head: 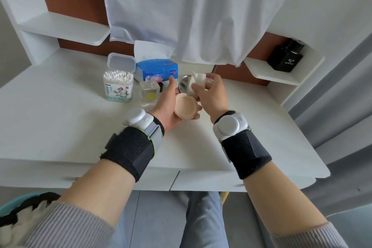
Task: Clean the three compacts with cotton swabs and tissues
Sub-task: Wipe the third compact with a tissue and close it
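1. The left hand point(168, 104) cups the open compact point(185, 107) above the desk point(70, 127), fingers curled under its base.
2. The right hand point(211, 96) pinches a folded tissue point(198, 79) against the compact's mirror point(183, 85).

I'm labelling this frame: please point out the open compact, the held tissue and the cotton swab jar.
compact point(185, 107), head view, on the pink powder.
tissue point(198, 81), head view, on the crumpled wad.
cotton swab jar point(118, 91), head view, on its printed label.
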Demonstrator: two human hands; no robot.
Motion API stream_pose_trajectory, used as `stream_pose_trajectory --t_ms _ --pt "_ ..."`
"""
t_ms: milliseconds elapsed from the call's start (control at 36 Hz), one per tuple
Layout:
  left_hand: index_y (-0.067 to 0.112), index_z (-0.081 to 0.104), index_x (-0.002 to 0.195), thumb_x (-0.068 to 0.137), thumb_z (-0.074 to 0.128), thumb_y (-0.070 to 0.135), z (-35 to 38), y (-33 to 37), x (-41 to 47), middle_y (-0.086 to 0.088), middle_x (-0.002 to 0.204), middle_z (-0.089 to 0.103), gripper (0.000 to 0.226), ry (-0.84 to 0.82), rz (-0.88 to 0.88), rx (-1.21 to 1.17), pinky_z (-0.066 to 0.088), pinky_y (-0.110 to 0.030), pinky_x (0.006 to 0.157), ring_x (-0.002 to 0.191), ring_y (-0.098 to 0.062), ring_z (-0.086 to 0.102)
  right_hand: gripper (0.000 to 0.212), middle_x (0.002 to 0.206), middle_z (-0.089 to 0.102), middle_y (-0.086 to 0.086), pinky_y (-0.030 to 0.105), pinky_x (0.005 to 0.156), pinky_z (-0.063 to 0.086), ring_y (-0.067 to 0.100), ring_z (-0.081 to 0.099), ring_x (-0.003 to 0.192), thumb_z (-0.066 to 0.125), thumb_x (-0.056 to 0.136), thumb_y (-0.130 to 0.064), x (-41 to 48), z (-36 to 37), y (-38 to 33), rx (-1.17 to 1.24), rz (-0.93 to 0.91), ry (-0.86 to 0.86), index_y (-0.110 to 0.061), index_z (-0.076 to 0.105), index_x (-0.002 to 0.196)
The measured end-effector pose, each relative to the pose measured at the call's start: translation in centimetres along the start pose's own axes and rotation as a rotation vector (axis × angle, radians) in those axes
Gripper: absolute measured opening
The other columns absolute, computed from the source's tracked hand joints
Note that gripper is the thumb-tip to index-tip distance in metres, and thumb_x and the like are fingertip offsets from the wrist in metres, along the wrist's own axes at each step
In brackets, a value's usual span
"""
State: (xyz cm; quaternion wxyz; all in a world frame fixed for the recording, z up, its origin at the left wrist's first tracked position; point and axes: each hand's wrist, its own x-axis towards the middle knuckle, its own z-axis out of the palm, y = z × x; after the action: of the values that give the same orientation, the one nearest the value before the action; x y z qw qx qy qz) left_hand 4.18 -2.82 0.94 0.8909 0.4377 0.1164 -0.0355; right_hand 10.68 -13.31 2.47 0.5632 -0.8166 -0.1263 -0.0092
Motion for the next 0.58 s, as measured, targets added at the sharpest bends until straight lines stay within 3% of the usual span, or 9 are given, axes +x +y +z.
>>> stream_pose_trajectory --t_ms 111,167,250,306,389,444,500,583 --pt "0.016 0.067 0.095 0.093 0.018 0.068 0.2 0.2 -0.3 -0.013 0.083 0.068 0.072 -0.009 -0.002 0.005 0.051 -0.038 0.064 0.070 -0.029 0.066 0.052 0.101 0.055 -0.002 0.037 0.063 0.057 0.024 0.066 0.085 0.068 0.084 -0.018 0.1 0.6 0.0 -0.087 -0.027 0.041 -0.017 0.044 0.130" --pt "0.015 0.067 0.096 0.094 0.018 0.067 0.3 0.1 -0.3 -0.013 0.082 0.068 0.072 -0.019 -0.001 0.019 0.050 -0.038 0.063 0.068 -0.028 0.066 0.052 0.093 0.056 -0.004 0.034 0.066 0.056 0.022 0.066 0.079 0.068 0.084 -0.021 0.2 0.5 -0.2 -0.145 -0.046 0.061 -0.017 0.043 0.130" --pt "0.012 0.062 0.105 0.094 0.019 0.068 0.4 0.0 -0.3 -0.016 0.084 0.067 0.071 -0.028 0.006 0.033 0.051 -0.039 0.060 0.065 -0.029 0.064 0.048 0.097 0.062 0.007 0.029 0.070 0.054 0.026 0.064 0.087 0.064 0.085 -0.025 0.8 0.3 -0.1 -0.196 -0.063 0.112 -0.019 0.042 0.127" --pt "0.011 0.061 0.105 0.094 0.019 0.068 0.5 0.0 -0.4 -0.017 0.085 0.067 0.071 -0.032 0.013 0.045 0.051 -0.039 0.060 0.065 -0.029 0.063 0.043 0.101 0.063 0.014 0.040 0.080 0.054 0.031 0.061 0.097 0.058 0.086 -0.025 1.0 0.3 -0.1 -0.236 -0.069 0.134 -0.021 0.040 0.126" --pt "0.012 0.062 0.098 0.094 0.018 0.067 0.6 0.0 -0.5 -0.014 0.080 0.068 0.070 -0.028 0.016 0.043 0.050 -0.038 0.060 0.070 -0.030 0.062 0.039 0.097 0.063 0.013 0.045 0.075 0.054 0.035 0.063 0.086 0.048 0.090 -0.016 0.8 0.6 -0.1 -0.266 -0.106 0.142 -0.018 0.039 0.129" --pt "0.013 0.063 0.098 0.094 0.018 0.068 0.6 0.0 -0.5 -0.014 0.083 0.069 0.071 -0.025 0.011 0.040 0.049 -0.037 0.060 0.074 -0.031 0.062 0.037 0.094 0.062 0.010 0.042 0.072 0.055 0.034 0.064 0.081 0.042 0.092 -0.015 0.5 0.7 0.1 -0.215 -0.093 0.180 -0.018 0.040 0.128" --pt "0.011 0.064 0.100 0.093 0.018 0.069 0.4 0.0 -0.4 -0.016 0.087 0.070 0.074 -0.027 0.007 0.038 0.050 -0.038 0.062 0.071 -0.031 0.063 0.034 0.103 0.061 0.008 0.047 0.078 0.054 0.032 0.062 0.091 0.042 0.088 -0.022 0.5 0.7 0.3 -0.095 -0.027 0.210 -0.021 0.044 0.122" --pt "0.011 0.064 0.101 0.093 0.018 0.069 0.2 0.0 -0.2 -0.018 0.088 0.072 0.075 -0.014 0.016 0.035 0.050 -0.039 0.064 0.066 -0.029 0.065 0.026 0.106 0.063 0.009 0.049 0.075 0.057 0.033 0.064 0.089 0.045 0.087 -0.025 0.7 0.3 0.5 0.122 0.103 0.167 -0.021 0.047 0.112"
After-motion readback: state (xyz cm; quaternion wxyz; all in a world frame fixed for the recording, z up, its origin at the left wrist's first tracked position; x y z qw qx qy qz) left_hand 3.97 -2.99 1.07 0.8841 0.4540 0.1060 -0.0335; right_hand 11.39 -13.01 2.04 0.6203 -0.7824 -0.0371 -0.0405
